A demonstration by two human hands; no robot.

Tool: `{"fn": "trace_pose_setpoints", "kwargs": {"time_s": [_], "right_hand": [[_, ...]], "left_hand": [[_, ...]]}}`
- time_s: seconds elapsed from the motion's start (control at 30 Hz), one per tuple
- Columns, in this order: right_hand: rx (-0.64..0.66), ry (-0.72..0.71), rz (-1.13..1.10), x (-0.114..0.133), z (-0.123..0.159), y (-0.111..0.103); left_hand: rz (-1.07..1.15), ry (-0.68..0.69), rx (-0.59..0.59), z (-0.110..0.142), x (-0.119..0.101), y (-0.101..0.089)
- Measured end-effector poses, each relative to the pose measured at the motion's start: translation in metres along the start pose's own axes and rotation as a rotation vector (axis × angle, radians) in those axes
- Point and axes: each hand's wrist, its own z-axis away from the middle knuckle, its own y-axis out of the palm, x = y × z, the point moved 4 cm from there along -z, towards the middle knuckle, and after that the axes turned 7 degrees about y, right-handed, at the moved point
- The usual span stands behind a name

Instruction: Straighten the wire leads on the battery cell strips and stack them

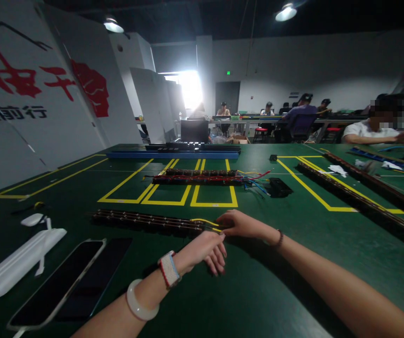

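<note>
A long dark strip with copper-coloured rods lies on the green table in front of me. Yellow wires come out of its right end. My right hand reaches in from the right, its fingertips pinched on these wires. From below, my left hand meets the same spot, thumb and forefinger closed at the wire ends and the other fingers loosely curled. The exact contact at the fingertips is partly hidden. Beyond the hands rests a similar strip bundled with red and blue wires.
Two phones and a white wrapped packet lie at left. A small black box ends the wired bundle. Blue and black rails line the far edge. More long strips lie at right, near a seated co-worker.
</note>
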Motion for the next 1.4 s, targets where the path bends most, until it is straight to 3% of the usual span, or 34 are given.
{"fn": "trace_pose_setpoints", "kwargs": {"time_s": [0.13,0.23,0.33,0.5,0.67,0.8,1.0,1.27,1.4], "right_hand": [[0.107,0.011,-0.142,-0.003,-0.004,0.005],[0.104,-0.04,-0.205,-0.001,-0.005,0.007],[0.033,-0.004,-0.21,0.004,-0.003,0.005],[-0.185,-0.075,0.266,0.034,0.01,-0.008],[-0.174,-0.165,0.685,0.057,0.018,0.003],[-0.155,-0.218,0.856,0.065,0.023,0.015],[-0.218,-0.164,0.783,0.071,0.028,0.002],[-0.15,-0.071,0.813,0.06,0.023,0.015],[-0.14,-0.011,0.752,0.064,0.025,0.006]], "left_hand": [[0.135,-0.006,-0.024,-0.001,0.005,-0.001],[0.266,-0.041,0.032,-0.004,0.012,0.0],[0.409,-0.054,0.046,-0.007,0.016,0.0],[0.638,-0.031,-0.016,-0.011,0.012,0.0],[0.809,0.047,-0.137,-0.013,0.008,-0.001],[0.88,0.05,-0.23,-0.016,0.014,-0.004],[0.907,0.084,-0.209,-0.018,0.016,-0.005],[0.925,0.068,-0.182,-0.02,0.02,-0.005],[0.913,0.067,-0.138,-0.022,0.022,-0.006]]}}
